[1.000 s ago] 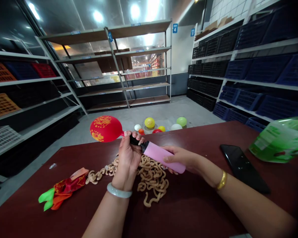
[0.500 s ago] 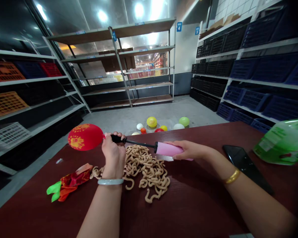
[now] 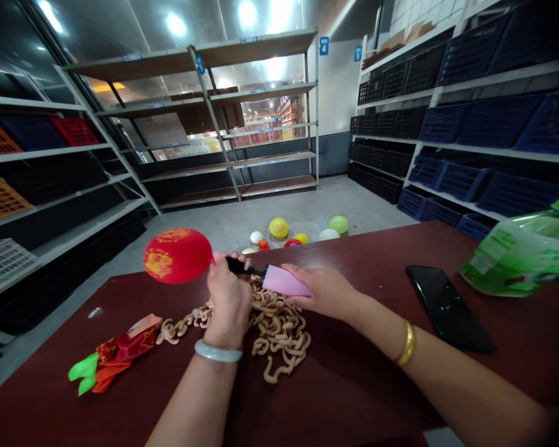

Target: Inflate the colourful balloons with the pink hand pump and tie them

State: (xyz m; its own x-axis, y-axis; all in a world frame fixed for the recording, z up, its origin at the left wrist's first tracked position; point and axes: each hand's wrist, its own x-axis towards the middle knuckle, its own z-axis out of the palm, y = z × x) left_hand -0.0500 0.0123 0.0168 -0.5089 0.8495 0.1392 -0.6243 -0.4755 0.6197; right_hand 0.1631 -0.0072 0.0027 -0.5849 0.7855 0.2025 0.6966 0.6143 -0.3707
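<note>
My left hand [image 3: 228, 288] is closed round the black end of a balloon pump, where the neck of a red balloon [image 3: 177, 256] with yellow print sits; the fingers hide the join. The balloon is inflated and points left. My right hand [image 3: 328, 290] wraps the pink barrel of the balloon pump [image 3: 284, 280], which is pushed close up to the black end. Below the pump lies a pile of tan, curled, worm-like pieces [image 3: 284, 329], partly behind my left wrist. Limp uninflated balloons [image 3: 121, 354] in red, orange and green lie to the left on the table.
A black phone [image 3: 447, 307] and a green-labelled bottle [image 3: 517, 254] are at the right of the dark red table [image 3: 363, 385]. Inflated balloons [image 3: 278, 228] lie on the floor beyond its far edge. Shelves with crates [image 3: 470, 124] stand at the sides; a rack [image 3: 261, 164] is behind.
The pink barrel has slid left toward my left hand, covering the rod that showed before. The red balloon looks slightly larger. The view has shifted a little.
</note>
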